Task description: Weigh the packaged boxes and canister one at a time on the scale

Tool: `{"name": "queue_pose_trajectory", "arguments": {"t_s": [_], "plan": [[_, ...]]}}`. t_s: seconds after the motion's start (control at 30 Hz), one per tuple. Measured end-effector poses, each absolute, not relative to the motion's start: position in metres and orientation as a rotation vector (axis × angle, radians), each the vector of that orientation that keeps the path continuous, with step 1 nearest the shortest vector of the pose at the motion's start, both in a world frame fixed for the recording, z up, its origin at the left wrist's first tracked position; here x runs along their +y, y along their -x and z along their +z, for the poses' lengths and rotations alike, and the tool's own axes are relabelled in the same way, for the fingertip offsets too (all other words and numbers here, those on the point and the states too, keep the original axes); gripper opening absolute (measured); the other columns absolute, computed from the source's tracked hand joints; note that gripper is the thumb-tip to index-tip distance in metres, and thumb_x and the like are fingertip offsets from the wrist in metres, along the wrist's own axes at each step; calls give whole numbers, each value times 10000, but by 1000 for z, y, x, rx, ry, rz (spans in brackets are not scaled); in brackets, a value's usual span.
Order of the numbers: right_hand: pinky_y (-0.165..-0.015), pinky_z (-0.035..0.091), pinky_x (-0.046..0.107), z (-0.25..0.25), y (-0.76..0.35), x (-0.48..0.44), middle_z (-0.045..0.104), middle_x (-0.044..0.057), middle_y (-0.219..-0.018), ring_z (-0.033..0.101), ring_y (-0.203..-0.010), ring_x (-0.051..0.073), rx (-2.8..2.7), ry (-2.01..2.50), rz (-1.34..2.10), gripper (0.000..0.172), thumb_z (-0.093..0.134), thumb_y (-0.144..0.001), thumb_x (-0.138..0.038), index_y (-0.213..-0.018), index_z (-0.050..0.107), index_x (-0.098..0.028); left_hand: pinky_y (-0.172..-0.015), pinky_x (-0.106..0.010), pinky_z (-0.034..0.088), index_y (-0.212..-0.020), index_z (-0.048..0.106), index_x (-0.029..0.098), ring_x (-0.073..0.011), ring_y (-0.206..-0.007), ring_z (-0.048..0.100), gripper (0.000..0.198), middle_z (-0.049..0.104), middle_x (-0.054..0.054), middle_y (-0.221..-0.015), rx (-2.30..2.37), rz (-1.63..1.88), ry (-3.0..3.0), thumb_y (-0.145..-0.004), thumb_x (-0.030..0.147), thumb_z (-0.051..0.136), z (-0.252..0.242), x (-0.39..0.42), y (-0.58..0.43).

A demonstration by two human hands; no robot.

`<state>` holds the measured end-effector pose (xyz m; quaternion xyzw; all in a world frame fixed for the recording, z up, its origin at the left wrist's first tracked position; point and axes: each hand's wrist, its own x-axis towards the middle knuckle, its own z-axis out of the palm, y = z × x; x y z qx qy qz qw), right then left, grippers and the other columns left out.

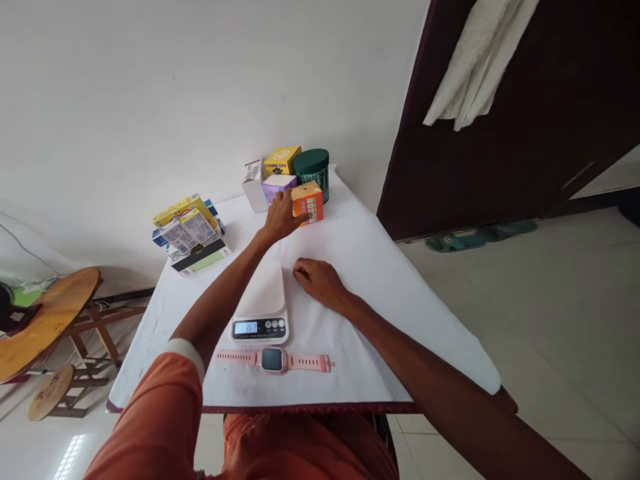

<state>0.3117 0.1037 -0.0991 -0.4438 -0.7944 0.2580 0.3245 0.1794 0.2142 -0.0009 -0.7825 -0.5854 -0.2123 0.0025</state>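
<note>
My left hand [282, 217] reaches to the back of the table and grips an orange box [311, 200] by its left side, thumb across the front. Just behind it stand a purple box [278, 184] and a green jar with a dark lid [315, 163]. My right hand [320, 280] rests on the white cloth, fingers curled; whether anything is inside them is hidden. To its left lies a white kitchen scale [263, 293], its lit display seeming to read 363, with nothing on the visible part of its plate. A pink smartwatch [273, 360] lies stretched out before the scale.
A yellow box [283, 160] and a white box [254, 185] stand by the wall. Several boxes [193, 233] are stacked at the back left. Left of the table [395, 313] are a wooden table [60, 313] and a stool [51, 392]. Green slippers [455, 241] lie on the floor.
</note>
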Motion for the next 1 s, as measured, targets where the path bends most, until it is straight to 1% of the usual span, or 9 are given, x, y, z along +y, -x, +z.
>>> {"name": "queue_pose_trajectory", "arguments": {"t_s": [0.13,0.27,0.37,0.43,0.53,0.6,0.7,0.83,1.0], "plan": [[-728,387,272,-99,-312,104,744,31,-870,633,-766,170,-2129,1187,668,174,545,-934,-112,-866,674,-209,-1097,-559,401,-1408,500,142,-441,-1372,472,697,490,-250,-1515,-1687,-508,2331,-836,352,839,-7,241,-215],[-718,381,275,-99,-312,103,750,44,-913,643,-792,174,-2175,1222,636,176,539,-966,-125,-910,681,-211,-1122,-582,335,-1319,544,132,-449,-1356,466,664,553,-251,-1414,-1739,-358,2317,-797,384,868,-11,250,-222],[-718,376,279,-99,-311,102,748,46,-916,639,-792,176,-2195,1220,635,167,538,-978,-137,-911,673,-210,-1121,-591,325,-1304,543,149,-427,-1339,473,573,560,-231,-1391,-1789,-347,2326,-830,319,817,-10,253,-219],[-718,371,281,-99,-311,102,748,47,-913,637,-791,176,-2187,1215,641,159,545,-970,-133,-898,665,-209,-1112,-595,342,-1281,554,163,-418,-1334,473,520,556,-215,-1386,-1797,-362,2363,-832,277,791,-6,251,-215],[-717,366,280,-99,-310,102,750,44,-906,636,-792,176,-2165,1205,641,158,554,-950,-119,-872,656,-210,-1058,-553,422,-1275,566,163,-403,-1290,500,609,545,-192,-1368,-1848,-438,2444,-753,292,852,-1,242,-209],[-714,367,279,-99,-310,103,745,37,-873,631,-775,175,-2153,1194,639,164,554,-941,-119,-844,649,-212,-1012,-504,471,-1260,585,153,-371,-1221,548,645,556,-169,-1313,-1910,-541,2500,-711,302,889,2,231,-203],[-703,377,273,-98,-312,104,725,16,-795,613,-719,166,-2141,1175,649,161,561,-930,-140,-814,642,-216,-961,-454,511,-1228,618,157,-311,-1108,601,615,578,-117,-1206,-1961,-784,2560,-711,331,902,10,207,-188],[-691,387,265,-97,-314,106,717,9,-775,599,-686,159,-2134,1147,677,147,556,-928,-182,-811,638,-217,-891,-395,532,-1213,646,189,-247,-1010,617,603,594,-60,-1133,-1852,-1023,2560,-710,384,915,37,159,-151],[-661,366,271,-100,-314,108,705,21,-758,577,-662,163,-2114,1118,684,152,534,-898,-198,-779,627,-217,-840,-356,519,-1194,675,212,-214,-958,610,564,606,-40,-1098,-1795,-1018,2519,-753,486,896,73,86,-99]]}}
